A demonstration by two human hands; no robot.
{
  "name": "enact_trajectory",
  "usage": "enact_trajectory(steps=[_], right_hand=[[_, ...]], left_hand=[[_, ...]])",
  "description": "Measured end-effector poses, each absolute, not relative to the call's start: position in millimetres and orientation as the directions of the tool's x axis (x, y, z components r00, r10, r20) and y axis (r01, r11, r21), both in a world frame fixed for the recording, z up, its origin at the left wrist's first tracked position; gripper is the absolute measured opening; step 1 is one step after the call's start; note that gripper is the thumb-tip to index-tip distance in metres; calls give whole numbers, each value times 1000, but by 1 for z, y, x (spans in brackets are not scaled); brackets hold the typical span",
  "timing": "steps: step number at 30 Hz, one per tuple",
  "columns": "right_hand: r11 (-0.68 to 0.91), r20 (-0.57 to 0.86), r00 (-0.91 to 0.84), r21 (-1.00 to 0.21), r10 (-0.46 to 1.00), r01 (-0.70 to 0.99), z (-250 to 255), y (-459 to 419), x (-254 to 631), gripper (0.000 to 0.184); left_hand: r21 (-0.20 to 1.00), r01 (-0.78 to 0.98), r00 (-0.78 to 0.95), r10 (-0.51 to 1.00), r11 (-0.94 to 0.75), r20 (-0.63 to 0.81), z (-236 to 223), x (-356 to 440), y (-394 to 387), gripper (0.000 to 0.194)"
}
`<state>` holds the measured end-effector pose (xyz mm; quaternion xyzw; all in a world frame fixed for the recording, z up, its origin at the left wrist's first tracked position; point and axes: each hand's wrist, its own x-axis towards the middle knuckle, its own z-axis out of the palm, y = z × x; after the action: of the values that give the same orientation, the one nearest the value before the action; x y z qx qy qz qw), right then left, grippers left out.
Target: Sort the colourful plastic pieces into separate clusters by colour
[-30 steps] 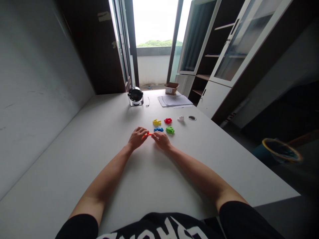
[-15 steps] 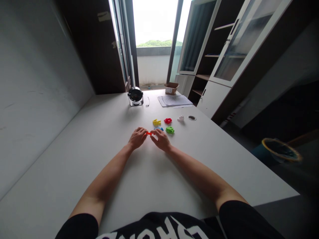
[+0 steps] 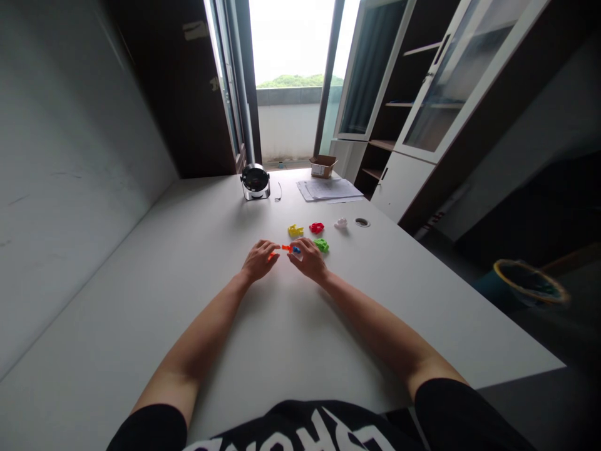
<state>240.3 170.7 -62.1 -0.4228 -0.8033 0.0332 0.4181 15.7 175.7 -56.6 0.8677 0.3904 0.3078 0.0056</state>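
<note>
Over the white tabletop (image 3: pixel 286 338), a left hand (image 3: pixel 257 260) and a right hand (image 3: pixel 307 259), both palm down and close together, fingers half curled and pointing inward, neither spread wide nor clenched into a fist. Between the fingertips, a small orange plastic piece (image 3: pixel 286 248), with a small blue plastic piece (image 3: pixel 295 249) right against its far end and partly under the right hand's fingers (image 3: pixel 300 245). Whether either piece was firmly pinched or only touched could not be told at this size. Just beyond, a yellow plastic piece (image 3: pixel 295 231), a red plastic piece (image 3: pixel 316 228) and a white plastic piece (image 3: pixel 340 223), with a green plastic piece (image 3: pixel 322 245) just beside the right hand. All looked light and fairly stiff, their knobbly outlines probably offering good purchase but easily nudged aside by a stray finger. Best hold, by that judgement: a fingertip pinch across the narrow middle of a piece, not a press from above. Farther back, a round chrome-rimmed device (image 3: pixel 255 182), loose papers (image 3: pixel 328 189) and a cardboard box (image 3: pixel 323 166).
</note>
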Motion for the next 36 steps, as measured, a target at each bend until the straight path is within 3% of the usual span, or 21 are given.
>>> enact_trajectory(steps=[3,6,11,14,22,29,36], right_hand=[[544,680,-129,-442,721,713,-60,192,269,20],[323,642,96,-502,761,802,-65,215,312,21],[-151,384,382,-511,840,846,-85,231,373,31],[-299,285,469,-482,836,824,-94,231,385,33],[-364,262,516,-462,815,809,-96,232,380,38],[-335,286,504,-477,815,812,-100,235,381,41],[-246,331,430,-474,840,845,-103,236,381,25]], left_hand=[[248,701,497,707,-669,502,-61,13,179,23],[244,753,468,758,-611,455,-67,11,182,23],[256,801,412,808,-541,420,-72,10,183,25],[263,810,396,820,-524,415,-72,9,182,26],[255,822,381,825,-509,417,-70,7,181,29],[272,819,374,829,-506,415,-66,9,179,20],[299,826,352,851,-478,389,-64,10,177,22]])
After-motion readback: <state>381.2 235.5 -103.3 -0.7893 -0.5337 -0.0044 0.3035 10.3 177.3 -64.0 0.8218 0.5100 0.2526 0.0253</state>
